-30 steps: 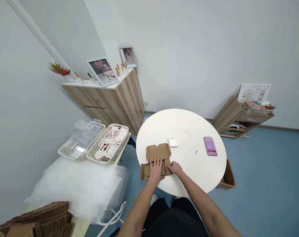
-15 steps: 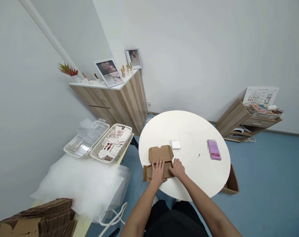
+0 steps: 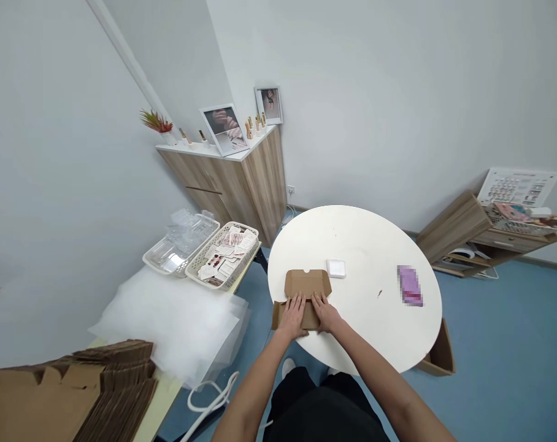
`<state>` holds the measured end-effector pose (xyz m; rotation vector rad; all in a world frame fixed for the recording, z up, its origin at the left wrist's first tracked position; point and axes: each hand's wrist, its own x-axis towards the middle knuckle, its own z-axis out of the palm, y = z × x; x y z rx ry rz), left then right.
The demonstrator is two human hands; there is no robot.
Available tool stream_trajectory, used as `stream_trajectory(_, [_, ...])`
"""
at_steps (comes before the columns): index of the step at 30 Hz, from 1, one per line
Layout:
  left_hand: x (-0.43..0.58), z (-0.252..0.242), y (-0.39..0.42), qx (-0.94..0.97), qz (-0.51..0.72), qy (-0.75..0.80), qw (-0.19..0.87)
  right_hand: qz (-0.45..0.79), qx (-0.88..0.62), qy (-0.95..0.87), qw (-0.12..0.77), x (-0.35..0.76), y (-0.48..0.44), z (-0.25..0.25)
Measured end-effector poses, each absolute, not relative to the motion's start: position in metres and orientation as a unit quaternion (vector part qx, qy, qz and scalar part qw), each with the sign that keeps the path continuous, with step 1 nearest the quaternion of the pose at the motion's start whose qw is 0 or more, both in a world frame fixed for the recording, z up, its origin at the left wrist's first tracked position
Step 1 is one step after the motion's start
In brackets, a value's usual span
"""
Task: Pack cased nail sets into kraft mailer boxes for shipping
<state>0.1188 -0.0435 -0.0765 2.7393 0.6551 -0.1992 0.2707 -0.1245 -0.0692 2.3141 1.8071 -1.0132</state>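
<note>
A flat brown cardboard box blank (image 3: 305, 284) lies at the near left edge of the round white table (image 3: 365, 242), part of it hanging over the rim. My left hand (image 3: 293, 314) lies flat on it with fingers spread. My right hand (image 3: 325, 312) presses beside it, fingers stretched over the folded right flap. A small white square pad (image 3: 336, 268) sits just beyond the blank. A purple rectangular item (image 3: 410, 285) lies farther right on the table.
Left of me, a low table holds white foam sheets (image 3: 168, 319), a basket of small packets (image 3: 224, 256), a clear plastic tray (image 3: 181, 243) and a stack of flat cartons (image 3: 76, 387). A wooden cabinet (image 3: 232, 175) stands at the wall; an open carton (image 3: 439, 356) sits on the floor.
My right hand moved left onto the blank, folding the right flap inward. My view swung to the left, so the scene shifted right.
</note>
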Motion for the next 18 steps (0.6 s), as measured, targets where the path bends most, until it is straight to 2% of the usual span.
stream_trajectory(3, [0.1,-0.068,-0.038,0.956,0.002,0.234,0.176,-0.326,0.745,0.582,0.006,0.272,-0.127,-0.072])
stream_trajectory(7, [0.075,-0.066,-0.024,0.88,0.094,0.43,0.178,-0.332,0.747,0.576,0.02,0.273,-0.128,-0.073])
stream_trajectory(11, [0.061,-0.082,-0.01,0.777,0.064,0.581,0.233,-0.334,0.748,0.573,0.016,0.272,-0.128,-0.073])
stream_trajectory(14, [0.058,-0.092,-0.009,0.752,0.018,0.589,0.296,-0.335,0.749,0.572,0.015,0.272,-0.128,-0.073])
stream_trajectory(18, [0.057,-0.094,-0.017,0.77,0.035,0.545,0.33,-0.335,0.747,0.573,0.02,0.272,-0.128,-0.068])
